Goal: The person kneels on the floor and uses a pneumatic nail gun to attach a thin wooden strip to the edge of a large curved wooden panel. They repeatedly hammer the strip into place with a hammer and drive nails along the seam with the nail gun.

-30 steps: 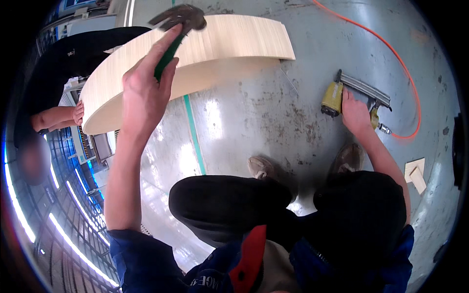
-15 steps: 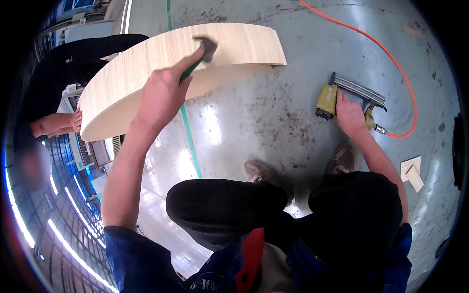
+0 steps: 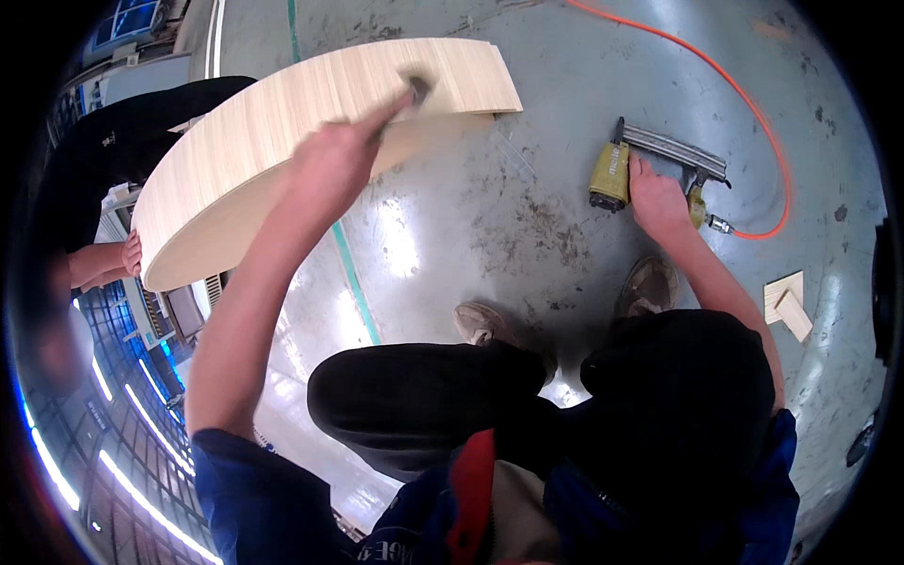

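My left hand [image 3: 331, 162] is closed around a hammer, its thumb stretched along the handle. Motion blurs the hammer head [image 3: 420, 88], which is over the curved outer face of a pale wood-grain panel [image 3: 273, 108]; whether they touch I cannot tell. The panel bends in a wide arc, with its smooth inner side towards me. To the right, my right hand [image 3: 659, 200] grips a yellow pneumatic nail gun [image 3: 610, 177] with a long metal magazine, held low over the floor. Another person's hand [image 3: 132, 252] holds the panel's left end.
An orange air hose [image 3: 753, 108] curves from the nail gun across the floor. Two small wood offcuts [image 3: 786, 303] lie at the right. My shoes [image 3: 650, 285] are on the grey floor below the nail gun. A green line [image 3: 353, 282] crosses the floor.
The hammer has swung a little to the right along the panel. The whole scene has shifted slightly left and up in view. Both hands keep their holds.
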`<state>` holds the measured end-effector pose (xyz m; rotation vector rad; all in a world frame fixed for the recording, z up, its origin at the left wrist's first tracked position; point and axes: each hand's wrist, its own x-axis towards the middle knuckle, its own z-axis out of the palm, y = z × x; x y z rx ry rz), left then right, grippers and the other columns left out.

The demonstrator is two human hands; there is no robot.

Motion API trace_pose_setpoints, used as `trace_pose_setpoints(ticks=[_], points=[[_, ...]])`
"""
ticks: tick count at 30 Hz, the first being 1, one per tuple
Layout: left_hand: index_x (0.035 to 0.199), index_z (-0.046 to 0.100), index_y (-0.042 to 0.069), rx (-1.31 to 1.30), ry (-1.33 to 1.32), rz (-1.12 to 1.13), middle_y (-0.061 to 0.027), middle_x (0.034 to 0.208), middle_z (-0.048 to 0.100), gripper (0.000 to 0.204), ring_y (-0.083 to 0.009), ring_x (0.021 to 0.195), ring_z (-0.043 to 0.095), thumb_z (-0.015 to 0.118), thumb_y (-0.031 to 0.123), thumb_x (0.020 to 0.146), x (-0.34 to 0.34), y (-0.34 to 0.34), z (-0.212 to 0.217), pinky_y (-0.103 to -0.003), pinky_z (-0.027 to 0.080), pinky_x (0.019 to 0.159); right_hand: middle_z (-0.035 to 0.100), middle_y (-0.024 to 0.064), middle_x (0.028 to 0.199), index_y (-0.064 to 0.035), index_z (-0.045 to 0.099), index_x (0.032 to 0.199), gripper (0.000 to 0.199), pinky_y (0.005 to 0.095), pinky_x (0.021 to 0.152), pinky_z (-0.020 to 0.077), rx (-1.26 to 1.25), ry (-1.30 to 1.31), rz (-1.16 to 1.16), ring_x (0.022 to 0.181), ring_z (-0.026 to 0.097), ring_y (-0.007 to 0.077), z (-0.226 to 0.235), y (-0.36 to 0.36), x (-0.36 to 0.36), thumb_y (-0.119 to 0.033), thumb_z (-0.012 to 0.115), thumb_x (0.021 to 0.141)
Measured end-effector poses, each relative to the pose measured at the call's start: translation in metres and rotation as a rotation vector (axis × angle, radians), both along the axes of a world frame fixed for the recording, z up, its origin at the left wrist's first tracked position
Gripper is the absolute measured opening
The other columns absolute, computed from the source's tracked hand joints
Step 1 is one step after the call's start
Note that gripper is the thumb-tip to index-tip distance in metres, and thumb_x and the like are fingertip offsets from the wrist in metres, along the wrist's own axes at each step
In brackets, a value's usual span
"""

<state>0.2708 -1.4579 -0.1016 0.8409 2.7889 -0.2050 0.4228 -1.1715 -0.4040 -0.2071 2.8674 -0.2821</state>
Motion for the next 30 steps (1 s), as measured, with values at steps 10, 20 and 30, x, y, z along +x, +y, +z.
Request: trace_pose_setpoints(ticks=[10,20,30], points=[[0.143,0.051,0.035,-0.328,-0.152,-0.045,-0.0164,0.090,0.070,0.059,-0.0375,0.079,0.067,0.063,0.009,0.091,-0.018,0.035,-0.045,-0.048,0.055,0.072,0.064,0.0173,0.108,0.0062,0.043,0.135,0.057,0.0394,0.069,0.0595,-0.016,0.025,-0.008,0.081,0.072,0.0318,-0.002,0.003,-0.001,-0.006,0.062,0.083],[0.145,0.049,0.036,-0.251,-0.281,-0.183,-0.0137,0.094,0.071,0.065,-0.0292,0.084,0.070,0.054,0.005,0.089,-0.008,0.036,-0.082,-0.042,0.056,0.078,0.060,0.0213,0.116,0.0060,0.037,0.141,0.072,0.0453,0.071,0.0571,-0.069,-0.067,-0.065,0.084,0.069,0.0371,-0.012,0.013,0.002,-0.001,0.066,0.075],[0.142,0.052,0.035,-0.293,-0.939,0.064,-0.0158,0.102,0.071,0.060,-0.0364,0.092,0.068,0.064,0.014,0.088,0.134,-0.159,-0.146,-0.048,0.054,0.080,0.059,0.0221,0.117,0.0042,0.037,0.139,0.062,0.0455,0.070,0.0582,-0.045,-0.095,-0.009,0.084,0.070,0.0385,-0.009,0.023,0.002,-0.008,0.062,0.083]])
